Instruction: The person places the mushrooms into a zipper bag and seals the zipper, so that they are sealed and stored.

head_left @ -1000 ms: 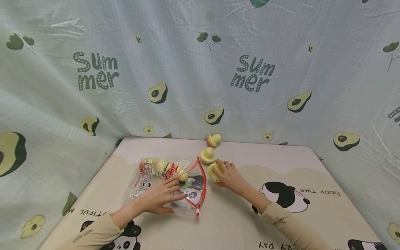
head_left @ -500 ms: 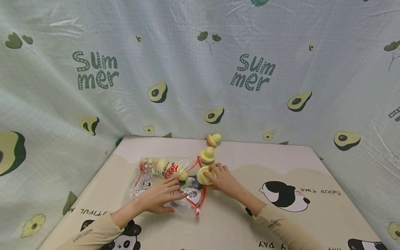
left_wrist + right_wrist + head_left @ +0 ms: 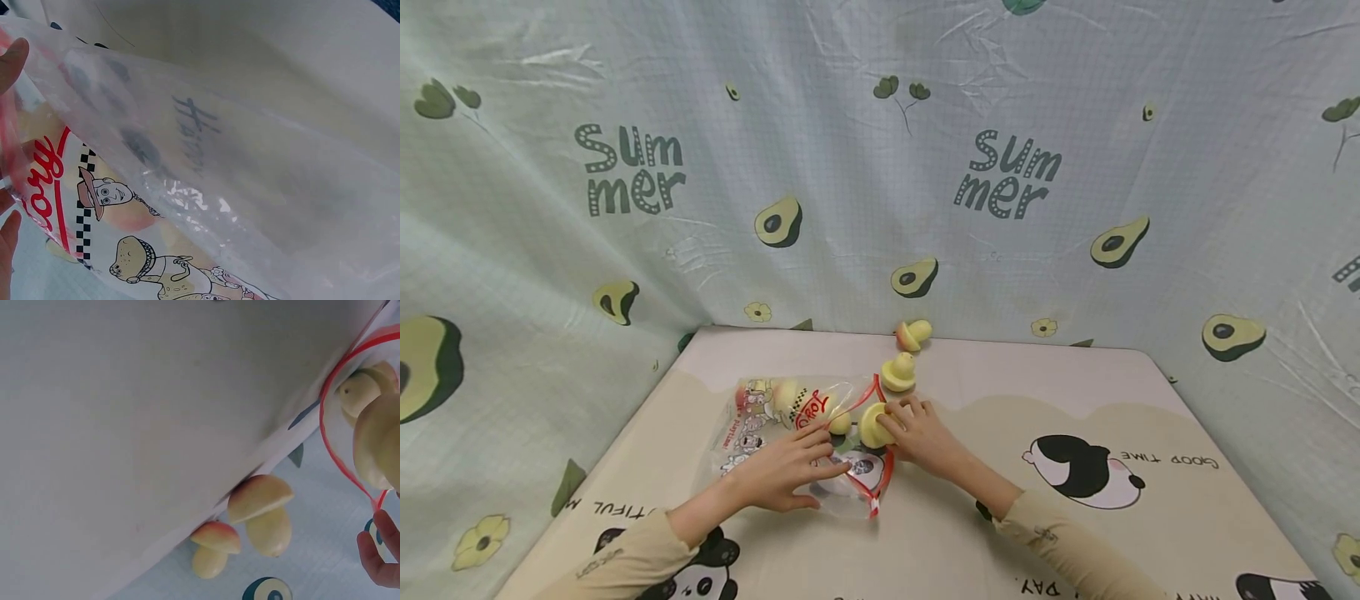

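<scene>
Overall light: I get soft, fairly bright, even cover in the head view; can't fix its direction.
Curtain [image 3: 842, 150]: pale sheen on creases, far left and right; prints stretch toward the edges.
Table [image 3: 940, 533]: soft-edged shadow under the right forearm [image 3: 988, 482].
Bag [image 3: 175, 156]: white glints on the plastic; small print readable.
Left wrist feed: dimmer, hazy to me.
Right wrist feed: dim, greyish; tabletop smooth, yellow toys [image 3: 259, 500] softly outlined.

left hand [image 3: 784, 473]: cropped, left wrist view | yellow piece [image 3: 377, 442]: cropped, right wrist view | bag [image 3: 796, 415]: partly hidden
</scene>
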`<state>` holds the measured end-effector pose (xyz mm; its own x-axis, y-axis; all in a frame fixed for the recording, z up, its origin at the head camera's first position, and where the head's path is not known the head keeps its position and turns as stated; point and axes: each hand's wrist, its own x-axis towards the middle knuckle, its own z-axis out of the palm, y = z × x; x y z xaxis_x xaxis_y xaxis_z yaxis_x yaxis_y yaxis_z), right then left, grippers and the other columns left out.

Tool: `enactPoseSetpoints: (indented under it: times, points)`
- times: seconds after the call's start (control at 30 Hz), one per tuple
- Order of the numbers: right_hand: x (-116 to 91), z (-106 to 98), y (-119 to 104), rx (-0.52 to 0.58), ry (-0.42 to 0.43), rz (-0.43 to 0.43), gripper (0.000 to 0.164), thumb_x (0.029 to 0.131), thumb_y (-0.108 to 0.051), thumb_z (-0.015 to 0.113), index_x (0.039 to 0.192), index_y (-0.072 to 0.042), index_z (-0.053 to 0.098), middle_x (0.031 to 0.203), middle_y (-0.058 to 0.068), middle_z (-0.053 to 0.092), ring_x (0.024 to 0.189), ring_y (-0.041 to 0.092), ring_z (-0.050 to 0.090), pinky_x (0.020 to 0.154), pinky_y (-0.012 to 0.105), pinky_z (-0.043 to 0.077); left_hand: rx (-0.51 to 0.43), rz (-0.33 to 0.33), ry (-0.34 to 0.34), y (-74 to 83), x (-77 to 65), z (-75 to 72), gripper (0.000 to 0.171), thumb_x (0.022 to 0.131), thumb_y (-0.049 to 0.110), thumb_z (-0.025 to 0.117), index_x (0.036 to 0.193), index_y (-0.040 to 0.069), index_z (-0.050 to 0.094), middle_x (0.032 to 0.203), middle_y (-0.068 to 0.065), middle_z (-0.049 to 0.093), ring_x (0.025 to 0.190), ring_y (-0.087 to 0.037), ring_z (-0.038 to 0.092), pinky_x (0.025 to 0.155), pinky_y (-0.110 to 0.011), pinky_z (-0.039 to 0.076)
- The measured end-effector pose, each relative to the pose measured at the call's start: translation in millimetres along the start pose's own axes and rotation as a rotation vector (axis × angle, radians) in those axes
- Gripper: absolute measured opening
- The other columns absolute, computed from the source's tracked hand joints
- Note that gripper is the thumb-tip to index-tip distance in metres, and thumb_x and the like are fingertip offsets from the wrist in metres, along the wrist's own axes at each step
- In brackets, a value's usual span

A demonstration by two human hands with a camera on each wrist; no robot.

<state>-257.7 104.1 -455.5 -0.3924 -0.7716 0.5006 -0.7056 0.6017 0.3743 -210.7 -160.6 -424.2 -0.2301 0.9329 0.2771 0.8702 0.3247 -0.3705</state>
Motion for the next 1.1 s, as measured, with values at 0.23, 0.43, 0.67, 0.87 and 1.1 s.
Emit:
enactPoseSetpoints:
  times: [0.23, 0.43, 0.67, 0.87, 1.1]
  points:
    - [2, 3, -5, -0.002, -0.014, -0.01, 0.049, 0.069, -0.035, 0.071, 0.109, -0.017, 0.049, 0.108, 0.0, 0.052, 0.096, 0.022, 0.047, 0.068, 0.033, 0.042, 0.007, 0.0, -0.007, -0.2, 0.6, -0.1, 0.061, 0.067, 0.051, 0.068, 0.118, 0.02, 0.057, 0.089, 0.002, 0.056, 0.097, -0.017, 0.049, 0.101, -0.042, 0.036]
    - [5, 4, -7, -0.036, -0.038, -0.017, 0.044, 0.069, -0.039, 0.07, 0.099, -0.017, 0.047, 0.107, -0.002, 0.052, 0.097, 0.022, 0.048, 0.07, 0.033, 0.041, 0.011, 0.0, -0.008, -1.1, -0.1, 0.9, 0.061, 0.067, 0.051, 0.068, 0.118, 0.019, 0.057, 0.089, 0.002, 0.056, 0.097, -0.017, 0.049, 0.1, -0.042, 0.036]
    - [10, 5, -8, -0.059, -0.086, -0.015, 0.045, 0.067, -0.04, 0.072, 0.096, -0.017, 0.045, 0.103, -0.002, 0.051, 0.096, 0.025, 0.05, 0.071, 0.035, 0.041, 0.015, 0.001, -0.008, -1.7, -0.5, 1.3, 0.061, 0.067, 0.051, 0.067, 0.119, 0.019, 0.056, 0.09, 0.002, 0.056, 0.097, -0.017, 0.049, 0.101, -0.042, 0.035]
    - [11, 9, -10, -0.115, -0.119, -0.011, 0.043, 0.07, -0.043, 0.069, 0.097, -0.018, 0.046, 0.101, -0.003, 0.053, 0.094, 0.023, 0.049, 0.071, 0.035, 0.041, 0.011, 0.002, -0.008, -0.7, -0.5, 0.3, 0.061, 0.067, 0.05, 0.068, 0.118, 0.019, 0.057, 0.089, 0.002, 0.055, 0.097, -0.017, 0.049, 0.1, -0.042, 0.036]
    - [10, 12, -11, -0.123, -0.137, -0.021, 0.041, 0.072, -0.046, 0.065, 0.095, -0.019, 0.045, 0.096, -0.003, 0.052, 0.089, 0.021, 0.046, 0.068, 0.033, 0.04, 0.013, 0.001, -0.01, -0.3, 0.2, -0.9, 0.061, 0.067, 0.05, 0.067, 0.119, 0.019, 0.057, 0.09, 0.002, 0.056, 0.098, -0.017, 0.05, 0.1, -0.042, 0.036]
